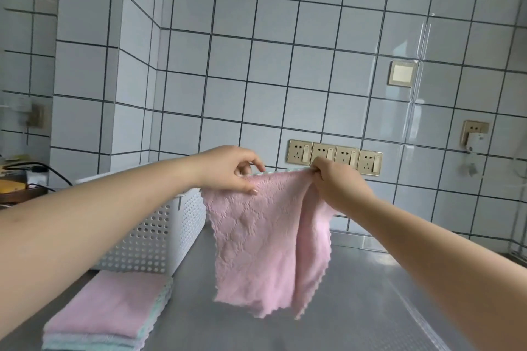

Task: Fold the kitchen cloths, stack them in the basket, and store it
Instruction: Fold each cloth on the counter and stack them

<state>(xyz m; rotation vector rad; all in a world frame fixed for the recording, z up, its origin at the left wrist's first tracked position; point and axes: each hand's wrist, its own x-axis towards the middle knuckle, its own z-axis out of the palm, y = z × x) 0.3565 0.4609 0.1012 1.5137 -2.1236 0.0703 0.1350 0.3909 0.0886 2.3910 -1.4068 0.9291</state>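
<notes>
Pink fleece hangs in mid-air over the steel counter [370,293]: the pink cloth [265,251] is held up by its top edge, its lower corners dangling just clear of the surface. The left hand [228,172] pinches that edge between thumb and curled fingers near the left corner, and the right hand [336,179] has its fingers closed tight round the bunched right corner. Between the 2 grips the cloth sags and pleats, so it is not yet spread flat or creased into a fold.

Near the left front of the counter lies a stack of folded cloths [111,313], pink on top with pale mint and lilac edges showing beneath; I cannot count the layers reliably. Just behind it, touching or nearly touching, stands the white perforated basket [154,234], whose inside is hidden from here, so whether anything already sits in it I cannot say.

My reading of the progress: some folding is done, as that stack shows, and this cloth is at the shake-out stage ahead of its fold. A strip of mint shows along the pink cloth's top edge, perhaps another cloth, too hidden to tell. Left to do, by my judgement, are folding this one, moving the stack into the basket, and carrying the basket off to wherever it is stored. No storage place is visible against the tiled wall [285,65], only a row of 4 sockets [333,155].
</notes>
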